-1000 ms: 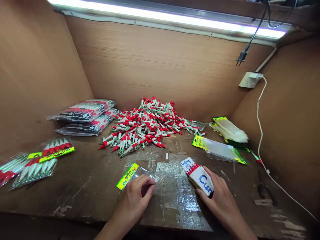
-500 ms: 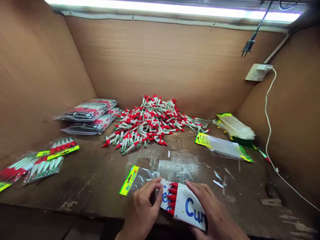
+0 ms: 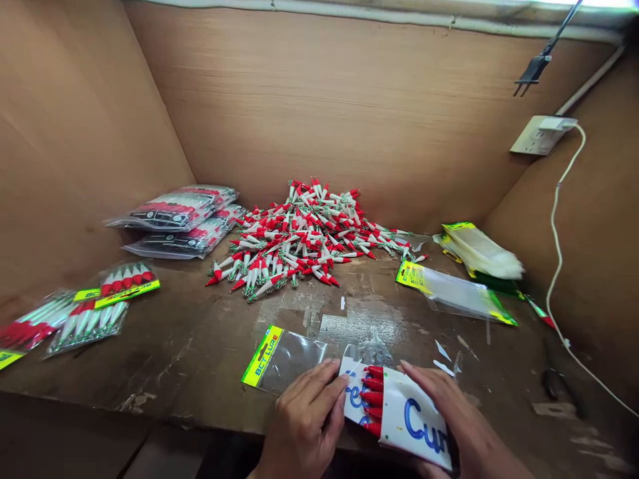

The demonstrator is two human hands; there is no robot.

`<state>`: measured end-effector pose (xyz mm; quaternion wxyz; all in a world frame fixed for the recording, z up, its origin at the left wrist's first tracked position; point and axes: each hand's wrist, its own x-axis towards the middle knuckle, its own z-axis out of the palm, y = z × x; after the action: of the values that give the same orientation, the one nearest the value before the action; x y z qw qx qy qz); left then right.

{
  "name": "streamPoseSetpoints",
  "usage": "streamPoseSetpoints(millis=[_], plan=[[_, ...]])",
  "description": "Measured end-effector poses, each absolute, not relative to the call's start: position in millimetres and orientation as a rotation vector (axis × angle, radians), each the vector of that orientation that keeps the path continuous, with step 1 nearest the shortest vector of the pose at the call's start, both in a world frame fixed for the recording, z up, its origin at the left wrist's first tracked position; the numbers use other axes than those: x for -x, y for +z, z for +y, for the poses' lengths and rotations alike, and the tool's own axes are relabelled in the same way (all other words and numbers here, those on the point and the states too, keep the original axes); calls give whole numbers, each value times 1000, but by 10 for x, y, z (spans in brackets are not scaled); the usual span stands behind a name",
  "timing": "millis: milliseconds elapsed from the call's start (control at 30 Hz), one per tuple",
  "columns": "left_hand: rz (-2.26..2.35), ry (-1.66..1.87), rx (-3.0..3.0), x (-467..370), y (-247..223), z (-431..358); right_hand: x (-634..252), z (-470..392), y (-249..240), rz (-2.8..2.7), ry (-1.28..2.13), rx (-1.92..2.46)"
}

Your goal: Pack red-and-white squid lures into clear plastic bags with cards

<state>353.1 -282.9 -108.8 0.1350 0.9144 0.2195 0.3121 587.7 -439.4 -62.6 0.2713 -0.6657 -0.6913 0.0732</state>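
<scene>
A white folded card sleeve point(image 3: 412, 419) with blue lettering is between my hands at the table's front edge. Several red lure tips point(image 3: 373, 392) stick out of its left side, over a flap that also bears blue writing. My right hand point(image 3: 462, 426) grips the sleeve's right end, thumb hidden underneath. With fingers and thumb together, my left hand point(image 3: 309, 416) pinches the flap's left edge. Just beyond my left hand a clear bag point(image 3: 299, 359) with a yellow-green "BCT LURE" header lies flat; its near right part is hidden by that hand.
Behind lies a heap of red-and-white lures point(image 3: 299, 243). Filled packs point(image 3: 174, 219) are stacked back left, more filled bags point(image 3: 94, 319) at left. Flat bags point(image 3: 454, 289), scissors point(image 3: 556, 382) and a white cable point(image 3: 554, 233) are at right. A black plug point(image 3: 533, 73) hangs above.
My view has tilted down and shifted slightly. Both hands and the sleeve have moved right relative to the flat bag. My left fingers have closed up on the flap's edge.
</scene>
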Motion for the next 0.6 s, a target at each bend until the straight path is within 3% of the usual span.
streamPoseSetpoints(millis=[433, 600], plan=[[577, 871, -2735, -3523, -1085, -2828, -5692, -4072, -879, -1806, 309, 1792], [719, 998, -2494, -3559, -1137, -2821, -5693, -4105, -943, -1778, 303, 1819]])
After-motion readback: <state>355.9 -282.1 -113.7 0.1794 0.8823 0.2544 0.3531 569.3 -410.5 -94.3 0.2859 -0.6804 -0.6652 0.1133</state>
